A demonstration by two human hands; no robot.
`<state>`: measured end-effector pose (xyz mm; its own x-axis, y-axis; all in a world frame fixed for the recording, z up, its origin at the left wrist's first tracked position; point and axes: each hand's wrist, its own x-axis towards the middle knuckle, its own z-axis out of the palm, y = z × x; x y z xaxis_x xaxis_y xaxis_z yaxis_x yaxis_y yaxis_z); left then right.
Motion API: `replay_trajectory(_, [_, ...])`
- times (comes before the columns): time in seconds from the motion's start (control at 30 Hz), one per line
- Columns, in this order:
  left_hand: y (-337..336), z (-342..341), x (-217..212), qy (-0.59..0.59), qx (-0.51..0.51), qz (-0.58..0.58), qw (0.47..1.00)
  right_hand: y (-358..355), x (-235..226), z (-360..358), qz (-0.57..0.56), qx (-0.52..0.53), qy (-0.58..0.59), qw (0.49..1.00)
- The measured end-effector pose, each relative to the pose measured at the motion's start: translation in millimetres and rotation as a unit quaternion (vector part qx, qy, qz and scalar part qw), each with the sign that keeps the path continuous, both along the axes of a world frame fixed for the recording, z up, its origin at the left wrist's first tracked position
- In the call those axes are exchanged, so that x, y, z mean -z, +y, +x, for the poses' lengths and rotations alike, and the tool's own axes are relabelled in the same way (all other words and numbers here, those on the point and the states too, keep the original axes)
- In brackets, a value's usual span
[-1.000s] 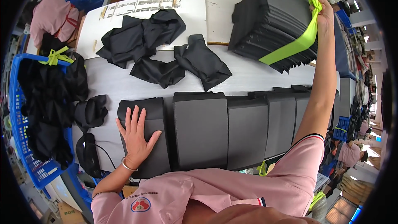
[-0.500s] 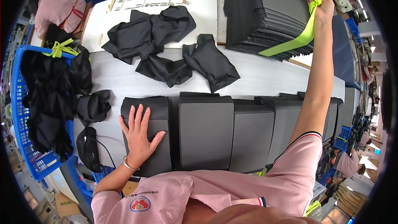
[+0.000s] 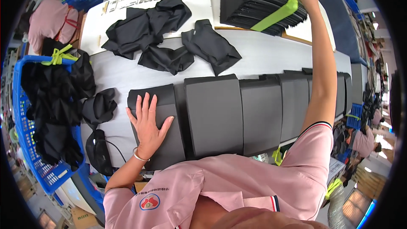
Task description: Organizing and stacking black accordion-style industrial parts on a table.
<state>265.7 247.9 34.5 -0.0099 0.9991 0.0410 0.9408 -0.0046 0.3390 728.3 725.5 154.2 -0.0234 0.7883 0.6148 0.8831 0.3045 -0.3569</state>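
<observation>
Head view: boxy layered stack (image 3: pixel 256 6), flat lime strap (image 3: pixel 277 16), crumpled cloth (image 3: pixel 137 29)

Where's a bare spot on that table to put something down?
Grey tabletop is bare between the strapped stack and the row of dark pieces, right of the black cloths. Another patch lies between those cloths and the blue basket. It's crowded nearest the person, where the left hand rests.

the strapped stack (image 3: pixel 257 3) (far end) is cropped up top.
</observation>
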Motion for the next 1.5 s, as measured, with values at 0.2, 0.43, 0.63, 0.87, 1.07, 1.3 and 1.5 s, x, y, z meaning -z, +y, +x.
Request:
replay_trajectory(0.2, [-11.2, -10.8, 11.3, -0.022, 0.001, 0.028, 0.999, -227.1, 3.8, -64.0, -0.063, -0.148, -0.055, 0.985])
replay_trajectory(0.43, [-14.2, -28.2, -14.4, -0.205, 0.016, 0.061, 0.977, -457.1, 23.2, -73.6, -0.188, -0.025, -0.041, 0.981])
replay_trajectory(0.63, [-12.8, -71.4, -177.8, -0.412, 0.394, 0.370, 0.734, -567.2, 21.9, -46.5, -0.211, 0.109, 0.029, 0.971])
replay_trajectory(0.87, [-109.9, -226.5, -195.7, -0.630, 0.514, 0.241, 0.530, -627.2, 33.8, -43.7, -0.277, 0.144, 0.092, 0.945])
replay_trajectory(1.07, [-151.9, -531.4, -130.6, -0.628, 0.522, 0.207, 0.539, -670.9, 45.0, -42.6, -0.399, 0.128, 0.090, 0.904])
replay_trajectory(1.3, [-156.2, -698.5, -163.2, -0.619, 0.508, 0.148, 0.581, -679.6, 59.4, -20.2, -0.440, 0.105, 0.118, 0.884])
replay_trajectory(1.5, [-204.0, -692.5, -177.6, -0.588, 0.508, 0.090, 0.624, -667.4, 79.1, -9.9, -0.453, 0.078, 0.148, 0.876])
